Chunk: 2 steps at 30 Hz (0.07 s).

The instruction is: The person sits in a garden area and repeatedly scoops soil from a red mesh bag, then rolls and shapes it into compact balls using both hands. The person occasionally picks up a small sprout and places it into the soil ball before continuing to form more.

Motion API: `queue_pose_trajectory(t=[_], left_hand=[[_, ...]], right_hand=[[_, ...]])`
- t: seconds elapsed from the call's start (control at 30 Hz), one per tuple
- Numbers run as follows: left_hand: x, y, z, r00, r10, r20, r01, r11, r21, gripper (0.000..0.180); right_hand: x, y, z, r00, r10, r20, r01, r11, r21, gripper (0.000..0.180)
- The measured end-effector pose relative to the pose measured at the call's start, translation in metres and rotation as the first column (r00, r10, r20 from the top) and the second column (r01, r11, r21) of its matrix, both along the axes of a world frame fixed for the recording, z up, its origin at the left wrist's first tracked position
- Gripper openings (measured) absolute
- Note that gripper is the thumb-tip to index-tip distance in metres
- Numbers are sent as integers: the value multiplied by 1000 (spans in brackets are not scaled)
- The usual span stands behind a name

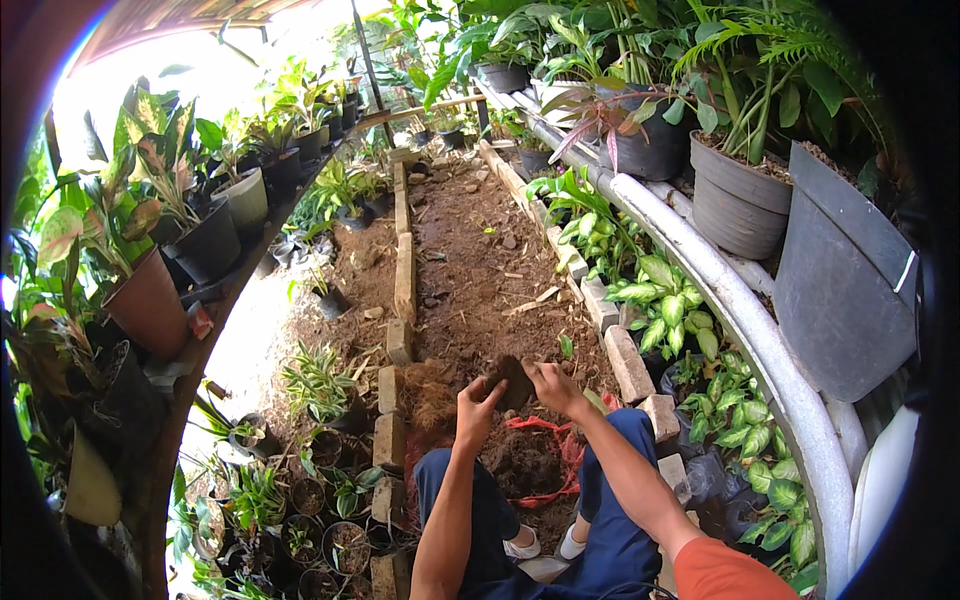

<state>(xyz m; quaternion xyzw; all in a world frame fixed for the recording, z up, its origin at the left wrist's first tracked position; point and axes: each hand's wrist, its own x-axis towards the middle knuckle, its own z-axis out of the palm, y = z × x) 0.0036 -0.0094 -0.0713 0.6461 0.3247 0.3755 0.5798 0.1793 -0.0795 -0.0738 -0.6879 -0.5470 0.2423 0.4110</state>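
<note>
Both hands hold a small dark lump, seemingly a soil-filled black nursery bag (512, 383), above a heap of brown soil. My left hand (478, 408) grips its left side and my right hand (552, 386) grips its right side. Below them lies a mound of dark soil (520, 465) on a red net sack (560, 455) between my knees. A tuft of fibrous brown roots (430, 395) lies just left of my left hand. I am crouched in blue trousers and white shoes.
A dirt bed (470, 260) edged with bricks (404, 280) runs ahead. Small potted plants (310, 500) crowd the lower left. Large potted plants line a shelf on the left (190, 240) and a white pipe rail (740, 310) on the right.
</note>
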Motion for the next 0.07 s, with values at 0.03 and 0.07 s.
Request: queue_pose_trajectory(t=[0.03,0.07], left_hand=[[-3,5,-7,996,-32,-85,33,999,15,26],[-1,10,-14,995,-48,-92,44,998,-49,40]], right_hand=[[-1,-1,3,998,13,-63,-14,1000,-20,68],[-2,-1,7,997,42,-61,-41,999,17,68]])
